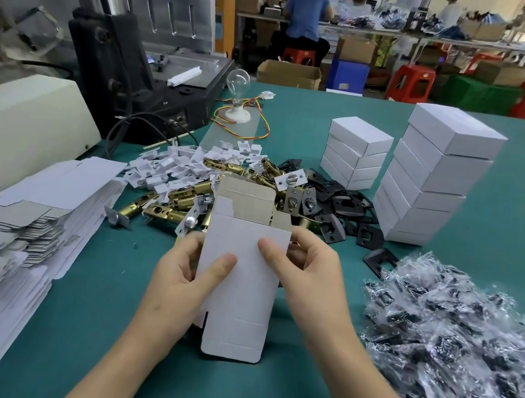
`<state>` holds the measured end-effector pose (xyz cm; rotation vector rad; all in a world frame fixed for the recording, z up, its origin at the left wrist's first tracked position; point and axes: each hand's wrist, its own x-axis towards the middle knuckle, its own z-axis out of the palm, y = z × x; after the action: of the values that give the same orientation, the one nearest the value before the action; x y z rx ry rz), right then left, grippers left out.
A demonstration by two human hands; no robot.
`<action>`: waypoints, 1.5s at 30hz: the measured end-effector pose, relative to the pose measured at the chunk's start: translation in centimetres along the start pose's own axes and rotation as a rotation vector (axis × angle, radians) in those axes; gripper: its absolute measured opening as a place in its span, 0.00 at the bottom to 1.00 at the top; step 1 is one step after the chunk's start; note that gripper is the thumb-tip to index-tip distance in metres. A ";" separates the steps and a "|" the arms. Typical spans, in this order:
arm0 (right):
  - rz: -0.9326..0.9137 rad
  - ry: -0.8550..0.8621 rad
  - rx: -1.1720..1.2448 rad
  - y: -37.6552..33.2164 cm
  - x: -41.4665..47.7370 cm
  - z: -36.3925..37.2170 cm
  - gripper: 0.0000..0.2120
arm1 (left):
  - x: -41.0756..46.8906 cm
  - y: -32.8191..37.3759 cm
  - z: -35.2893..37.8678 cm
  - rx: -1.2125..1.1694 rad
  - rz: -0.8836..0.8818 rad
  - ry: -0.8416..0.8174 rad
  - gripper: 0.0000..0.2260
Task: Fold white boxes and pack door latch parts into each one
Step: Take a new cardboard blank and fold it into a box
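White cardboard box [241, 285], half opened with far flaps up, is over the green table [127, 332]: left hand [180, 275] and right hand [306, 268] each grip a side, thumbs pressed on its front panel. Uneven squeezing could crease the thin card or flatten it again; a badly tucked near flap might let brass latch bolts [184, 198] drop out.

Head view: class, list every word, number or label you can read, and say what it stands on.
No text is readable.
Blank: open white cardboard box; tall stack of closed white boxes; shorter stack.
Too small to read: white label on the blue plastic crate.
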<state>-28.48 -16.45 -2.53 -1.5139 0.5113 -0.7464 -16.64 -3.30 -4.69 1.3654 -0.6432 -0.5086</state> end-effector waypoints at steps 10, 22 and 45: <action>-0.170 -0.049 -0.088 -0.2 -0.3 0.7 0.17 | -0.3 0.8 0.0 0.022 0.183 0.034 0.26; -0.160 -0.067 -0.188 -0.2 -0.4 0.6 0.08 | -0.4 0.3 -0.8 0.055 0.173 0.018 0.16; 0.233 -0.127 0.053 0.2 0.1 0.3 0.07 | 0.4 -0.4 -1.0 0.279 0.166 0.005 0.14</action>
<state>-28.18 -16.33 -2.71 -1.4137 0.5564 -0.4766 -15.68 -2.91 -5.13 1.5573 -0.8385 -0.2893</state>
